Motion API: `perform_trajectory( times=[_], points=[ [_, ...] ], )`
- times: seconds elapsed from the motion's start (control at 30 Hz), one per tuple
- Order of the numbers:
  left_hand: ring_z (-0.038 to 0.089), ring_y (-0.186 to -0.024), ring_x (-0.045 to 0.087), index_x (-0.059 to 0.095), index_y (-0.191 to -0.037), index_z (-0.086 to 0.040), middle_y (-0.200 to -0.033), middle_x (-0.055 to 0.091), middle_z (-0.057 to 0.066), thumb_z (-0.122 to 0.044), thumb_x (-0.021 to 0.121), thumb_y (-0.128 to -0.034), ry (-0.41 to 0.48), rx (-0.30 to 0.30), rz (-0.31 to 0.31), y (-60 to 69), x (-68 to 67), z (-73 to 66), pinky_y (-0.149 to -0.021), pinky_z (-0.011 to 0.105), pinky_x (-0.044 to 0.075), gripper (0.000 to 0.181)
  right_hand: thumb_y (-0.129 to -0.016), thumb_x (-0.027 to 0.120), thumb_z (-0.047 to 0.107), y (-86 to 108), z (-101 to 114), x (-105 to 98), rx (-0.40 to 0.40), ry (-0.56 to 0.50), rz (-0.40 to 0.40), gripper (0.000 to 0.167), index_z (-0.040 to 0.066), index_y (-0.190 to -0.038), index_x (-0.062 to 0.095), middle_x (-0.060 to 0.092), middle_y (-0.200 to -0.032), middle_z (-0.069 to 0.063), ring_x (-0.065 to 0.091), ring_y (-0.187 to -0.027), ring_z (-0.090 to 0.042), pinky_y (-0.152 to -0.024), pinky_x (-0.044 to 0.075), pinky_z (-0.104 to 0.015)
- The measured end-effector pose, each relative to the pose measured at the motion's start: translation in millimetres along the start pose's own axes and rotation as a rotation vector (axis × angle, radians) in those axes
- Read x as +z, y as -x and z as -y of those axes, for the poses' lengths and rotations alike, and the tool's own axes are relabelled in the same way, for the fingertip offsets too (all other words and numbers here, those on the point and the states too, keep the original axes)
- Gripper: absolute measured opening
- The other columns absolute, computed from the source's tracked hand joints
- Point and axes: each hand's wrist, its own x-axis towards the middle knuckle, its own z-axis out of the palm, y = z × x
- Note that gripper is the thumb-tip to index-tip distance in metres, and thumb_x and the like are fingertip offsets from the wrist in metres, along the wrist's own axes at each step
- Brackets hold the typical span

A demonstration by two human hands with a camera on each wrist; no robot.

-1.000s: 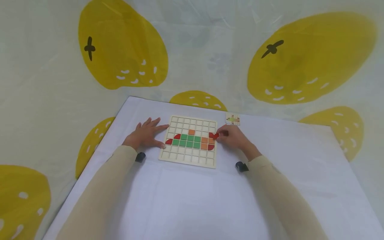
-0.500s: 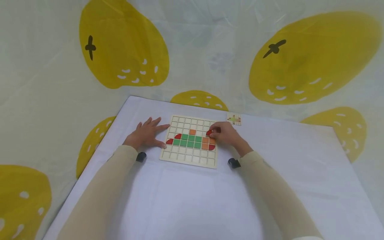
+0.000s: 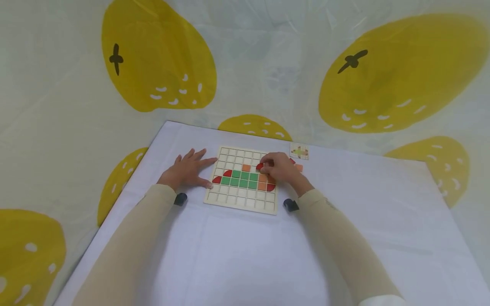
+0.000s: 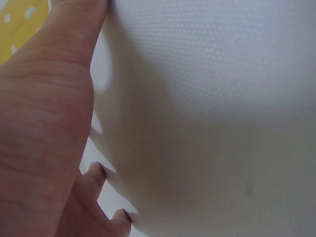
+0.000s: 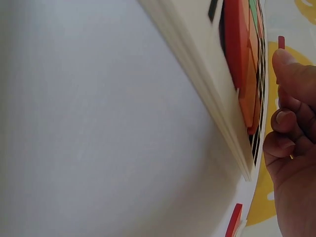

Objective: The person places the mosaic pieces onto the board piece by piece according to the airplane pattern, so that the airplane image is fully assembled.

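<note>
A cream grid board (image 3: 240, 205) lies flat, with green square tiles (image 3: 243, 183), orange squares and red quarter-round tiles set in its cells. My right hand (image 3: 283, 168) pinches a red rounded tile (image 3: 260, 166) between thumb and fingers over the board's right part; the same tile (image 5: 281, 43) shows at the fingertips in the right wrist view. The left hand (image 3: 184, 171) lies with its fingers spread at the board's left edge, thumb and a fingertip touching it. In the left wrist view, the hand (image 4: 44, 113) rests against the white surface.
Beyond the right hand, a small pattern card (image 3: 299, 151) lies near the table's back edge. Loose orange (image 3: 299, 168) and red (image 3: 292, 161) tiles lie right of the board. The white tabletop (image 3: 233, 255) ends at a lemon-patterned cloth (image 3: 268, 63).
My right hand has moved left from the board's right edge to over its cells, carrying the red tile. Loose tiles behind the hand have come into view. The left hand has stayed put.
</note>
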Motion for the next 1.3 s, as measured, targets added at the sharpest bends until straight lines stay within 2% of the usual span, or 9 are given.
perform_trajectory(
  times=[0.17, 0.57, 0.9, 1.3],
  points=[
    [0.045, -0.164, 0.003, 0.026, -0.162, -0.049, -0.178, 0.009, 0.004, -0.073, 0.078, -0.0774, -0.005, 0.009, -0.002, 1.2, -0.9, -1.6, -0.125, 0.076, 0.010, 0.102, -0.096, 0.076, 0.023, -6.8, 2.7, 3.0, -0.008, 0.019, 0.001, 0.031, 0.012, -0.125, 0.073, 0.063, -0.104, -0.008, 0.055, -0.107, -0.025, -0.090, 0.048, -0.036],
    [0.045, -0.164, 0.004, 0.025, -0.162, -0.052, -0.179, 0.009, 0.003, -0.075, 0.076, -0.0767, -0.018, -0.002, -0.001, -1.1, -0.2, -1.1, -0.125, 0.076, 0.011, 0.102, -0.096, 0.076, 0.020, -11.9, 15.6, 4.6, -0.053, -0.007, 0.006, 0.029, 0.009, -0.123, 0.073, 0.061, -0.098, -0.008, 0.055, -0.102, -0.026, -0.087, 0.046, -0.036],
    [0.045, -0.163, 0.005, 0.023, -0.162, -0.052, -0.179, 0.009, 0.003, -0.076, 0.075, -0.0763, -0.031, -0.006, 0.003, 0.2, -0.4, -2.3, -0.125, 0.076, 0.011, 0.103, -0.096, 0.075, 0.020, -23.8, 16.5, 10.4, -0.032, -0.013, 0.020, 0.025, 0.011, -0.119, 0.073, 0.061, -0.097, -0.008, 0.055, -0.103, -0.026, -0.088, 0.046, -0.037],
    [0.046, -0.163, 0.005, 0.025, -0.162, -0.052, -0.178, 0.009, 0.004, -0.077, 0.076, -0.0752, -0.023, -0.008, 0.015, -3.3, -0.6, -1.5, -0.125, 0.076, 0.010, 0.104, -0.097, 0.074, 0.022, -28.7, 24.1, 11.2, 0.014, -0.010, 0.051, 0.026, 0.011, -0.122, 0.071, 0.062, -0.096, -0.008, 0.056, -0.102, -0.025, -0.087, 0.048, -0.035]
  ],
)
